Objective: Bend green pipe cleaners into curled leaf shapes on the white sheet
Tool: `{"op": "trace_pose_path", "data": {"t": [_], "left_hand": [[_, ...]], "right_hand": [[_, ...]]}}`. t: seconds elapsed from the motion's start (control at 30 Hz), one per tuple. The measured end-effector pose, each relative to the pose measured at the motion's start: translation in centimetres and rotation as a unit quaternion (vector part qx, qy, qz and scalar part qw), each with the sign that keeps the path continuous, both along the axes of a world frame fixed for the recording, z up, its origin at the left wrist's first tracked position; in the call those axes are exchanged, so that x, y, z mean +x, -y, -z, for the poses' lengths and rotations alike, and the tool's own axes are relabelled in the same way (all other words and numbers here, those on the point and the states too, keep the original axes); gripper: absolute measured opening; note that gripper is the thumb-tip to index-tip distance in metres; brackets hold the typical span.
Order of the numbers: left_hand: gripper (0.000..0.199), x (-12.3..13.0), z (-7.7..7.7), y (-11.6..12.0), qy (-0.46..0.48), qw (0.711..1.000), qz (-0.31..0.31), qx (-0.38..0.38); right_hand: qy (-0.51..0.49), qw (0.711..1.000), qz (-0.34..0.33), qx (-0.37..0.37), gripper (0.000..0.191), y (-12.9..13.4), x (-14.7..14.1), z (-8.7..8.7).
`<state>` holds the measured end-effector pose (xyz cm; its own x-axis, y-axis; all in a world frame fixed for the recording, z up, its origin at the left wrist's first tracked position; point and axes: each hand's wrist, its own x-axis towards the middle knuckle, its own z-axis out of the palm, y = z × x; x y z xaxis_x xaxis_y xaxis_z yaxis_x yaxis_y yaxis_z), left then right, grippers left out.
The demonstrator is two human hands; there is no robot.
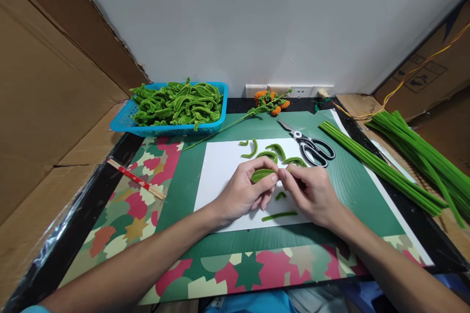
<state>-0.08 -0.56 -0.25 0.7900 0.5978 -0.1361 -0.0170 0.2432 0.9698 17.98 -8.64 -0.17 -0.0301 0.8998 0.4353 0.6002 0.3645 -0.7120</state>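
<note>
A green pipe cleaner [261,174], bent into a leaf-like shape, is held between my two hands over a white sheet of paper [216,171]. My left hand [249,186] is closed on it with thumb and fingers. The fingertips of my right hand [308,188] pinch its right end, close to my left thumb. Around my hands lie several curved pieces of green pipe cleaner [276,150]. Nearer to me on the paper are a short straight piece [279,216] and a small bent piece [280,196].
A blue basket [169,130] heaped with green pipe-cleaner shapes stands at the back left. Scissors [306,142] and an orange flower stem [253,111] lie behind the paper. Bundles of green pipe cleaners [382,166] lie right; red-wrapped chopsticks [135,178] lie left.
</note>
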Motion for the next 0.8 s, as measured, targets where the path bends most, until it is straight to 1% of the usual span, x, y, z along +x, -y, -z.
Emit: {"op": "trace_pose_path", "data": {"t": [0.1, 0.13, 0.17, 0.2, 0.23, 0.27, 0.3, 0.33, 0.37, 0.4, 0.43, 0.5, 0.53, 0.57, 0.63, 0.67, 0.7, 0.73, 0.8], "left_hand": [[0.029, -0.1, 0.0, 0.0, -0.011, 1.0, -0.003, 0.024], [0.028, -0.1, 0.0, -0.1, -0.018, 0.998, -0.008, 0.052], [0.027, -0.2, 0.0, -0.2, -0.024, 0.995, -0.014, 0.098], [0.024, -0.4, 0.0, -0.4, -0.031, 0.987, -0.02, 0.159], [0.021, -0.5, 0.1, -0.7, -0.033, 0.972, -0.025, 0.232], [0.019, -0.7, 0.1, -1.0, -0.029, 0.95, -0.026, 0.31], [0.017, -0.8, 0.2, -1.2, -0.021, 0.925, -0.024, 0.378], [0.017, -1.0, 0.2, -1.5, -0.007, 0.904, -0.019, 0.427], [0.018, -1.0, 0.3, -1.6, 0.0, 0.891, -0.012, 0.454], [0.018, -1.1, 0.2, -1.6, 0.003, 0.887, -0.009, 0.462], [0.018, -1.1, 0.1, -1.6, 0.002, 0.891, -0.011, 0.454], [0.018, -0.9, -0.2, -1.2, -0.011, 0.919, -0.019, 0.393], [0.018, -0.8, -0.3, -1.0, -0.017, 0.939, -0.019, 0.344], [0.02, -0.7, -0.5, -0.8, -0.023, 0.958, -0.013, 0.284], [0.023, -0.4, -0.7, -0.5, -0.029, 0.986, 0.007, 0.164], [0.025, -0.3, -0.7, -0.4, -0.028, 0.993, 0.014, 0.113], [0.026, -0.2, -0.7, -0.4, -0.025, 0.997, 0.016, 0.076], [0.028, -0.1, -0.6, -0.4, -0.023, 0.998, 0.014, 0.052], [0.031, 0.1, -0.4, -0.4, -0.023, 0.999, 0.004, 0.041]], "right_hand": [[-0.09, 0.992, 0.001, -0.085, 0.049, -0.1, -0.1, -0.4], [-0.127, 0.986, -0.002, -0.112, 0.052, -0.2, -0.1, -0.5], [-0.169, 0.976, -0.009, -0.14, 0.055, -0.3, -0.1, -0.5], [-0.217, 0.961, -0.023, -0.172, 0.057, -0.4, -0.1, -0.5], [-0.272, 0.939, -0.043, -0.206, 0.059, -0.6, -0.1, -0.5], [-0.329, 0.911, -0.065, -0.242, 0.06, -0.7, -0.2, -0.6], [-0.382, 0.878, -0.088, -0.275, 0.061, -0.8, -0.2, -0.6], [-0.425, 0.846, -0.107, -0.304, 0.061, -0.8, -0.2, -0.7], [-0.456, 0.82, -0.122, -0.324, 0.062, -0.9, -0.2, -0.8], [-0.474, 0.803, -0.134, -0.336, 0.062, -0.9, -0.2, -0.9], [-0.479, 0.796, -0.142, -0.342, 0.062, -1.0, 0.0, -0.9], [-0.468, 0.8, -0.151, -0.343, 0.061, -1.0, 0.3, -0.9], [-0.45, 0.812, -0.151, -0.34, 0.06, -1.0, 0.6, -0.9], [-0.42, 0.833, -0.145, -0.33, 0.06, -1.0, 0.8, -0.8], [-0.326, 0.895, -0.113, -0.284, 0.06, -1.0, 1.2, -0.6], [-0.275, 0.924, -0.09, -0.25, 0.059, -1.0, 1.3, -0.6], [-0.231, 0.947, -0.066, -0.215, 0.058, -1.0, 1.3, -0.5], [-0.197, 0.962, -0.047, -0.184, 0.057, -1.0, 1.3, -0.5], [-0.151, 0.978, -0.029, -0.142, 0.053, -0.9, 1.2, -0.3]]}}
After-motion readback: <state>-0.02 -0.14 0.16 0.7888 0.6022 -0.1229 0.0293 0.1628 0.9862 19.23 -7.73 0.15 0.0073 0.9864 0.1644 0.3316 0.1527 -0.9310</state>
